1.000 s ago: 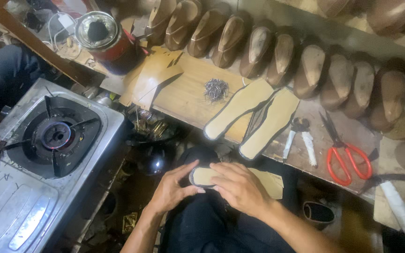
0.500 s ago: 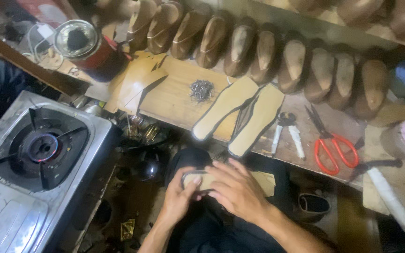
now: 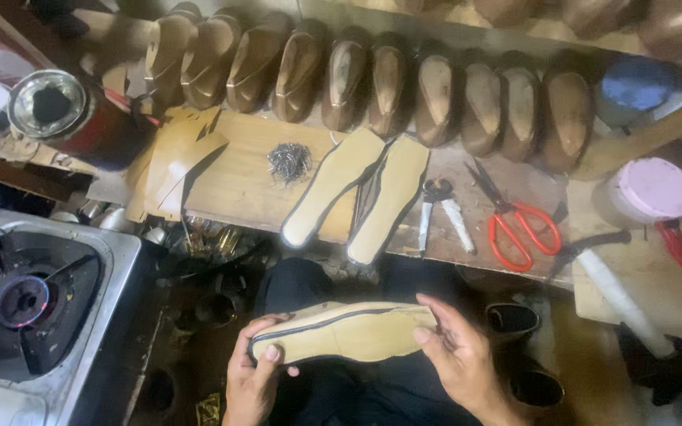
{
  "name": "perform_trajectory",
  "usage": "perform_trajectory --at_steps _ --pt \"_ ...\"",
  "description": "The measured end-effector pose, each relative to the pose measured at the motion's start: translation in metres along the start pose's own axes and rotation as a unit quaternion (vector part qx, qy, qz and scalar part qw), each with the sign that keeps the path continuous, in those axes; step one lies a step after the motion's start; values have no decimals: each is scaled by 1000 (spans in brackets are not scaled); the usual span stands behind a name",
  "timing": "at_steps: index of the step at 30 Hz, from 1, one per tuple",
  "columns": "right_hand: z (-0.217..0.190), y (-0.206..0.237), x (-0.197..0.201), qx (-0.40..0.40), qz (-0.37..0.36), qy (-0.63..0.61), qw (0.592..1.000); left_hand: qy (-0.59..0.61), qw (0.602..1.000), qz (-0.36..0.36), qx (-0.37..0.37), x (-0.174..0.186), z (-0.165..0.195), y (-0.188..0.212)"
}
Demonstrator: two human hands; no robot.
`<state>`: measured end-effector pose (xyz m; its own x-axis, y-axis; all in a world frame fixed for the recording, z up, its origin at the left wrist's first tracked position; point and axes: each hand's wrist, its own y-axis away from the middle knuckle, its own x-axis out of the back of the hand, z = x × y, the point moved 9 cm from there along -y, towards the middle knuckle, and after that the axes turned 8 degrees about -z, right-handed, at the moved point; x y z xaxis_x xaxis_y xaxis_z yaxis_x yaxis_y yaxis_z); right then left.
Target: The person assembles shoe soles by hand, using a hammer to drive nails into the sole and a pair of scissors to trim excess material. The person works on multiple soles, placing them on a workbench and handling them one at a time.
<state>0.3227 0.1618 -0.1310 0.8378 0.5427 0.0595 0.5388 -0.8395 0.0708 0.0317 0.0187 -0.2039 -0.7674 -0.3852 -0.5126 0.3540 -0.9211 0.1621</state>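
tan and flat, the insole (image 3: 349, 333) lies lengthwise between both hands, held over the person's dark-clothed lap, below the front edge of the counter (image 3: 238, 189). a dark strip runs along its upper edge.

the left hand (image 3: 256, 379) has its grip closed on the rounded left end, thumb on top and fingers curled beneath. the right hand (image 3: 455, 355) holds the right end, thumb pressed on the face near the tip and the other fingers spread behind; its grip is also closed on the insole. both wrists come up from the bottom of the view, palms turned inward toward each other.

judging from this hold, the piece is carried only at its two ends, so it could sag or bend in the middle if either thumb presses harder. a slack left thumb would likely let that end drop onto the lap or the cluttered floor below. the lit gas stove (image 3: 29, 304) sits near the left elbow, and a wide swing that way could bring the insole or a sleeve toward the flame.

up on the counter lie two more insoles (image 3: 357, 193) side by side, a small heap of nails (image 3: 289, 160), pincers (image 3: 440, 209), red-handled scissors (image 3: 515, 221), and a row of shoe lasts (image 3: 372, 83) along the back.
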Motion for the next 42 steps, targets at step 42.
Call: perform_trajectory --at_steps 42 --pt "-98 -334 -135 200 -72 476 853 -80 987 19 140 -20 -23 -49"
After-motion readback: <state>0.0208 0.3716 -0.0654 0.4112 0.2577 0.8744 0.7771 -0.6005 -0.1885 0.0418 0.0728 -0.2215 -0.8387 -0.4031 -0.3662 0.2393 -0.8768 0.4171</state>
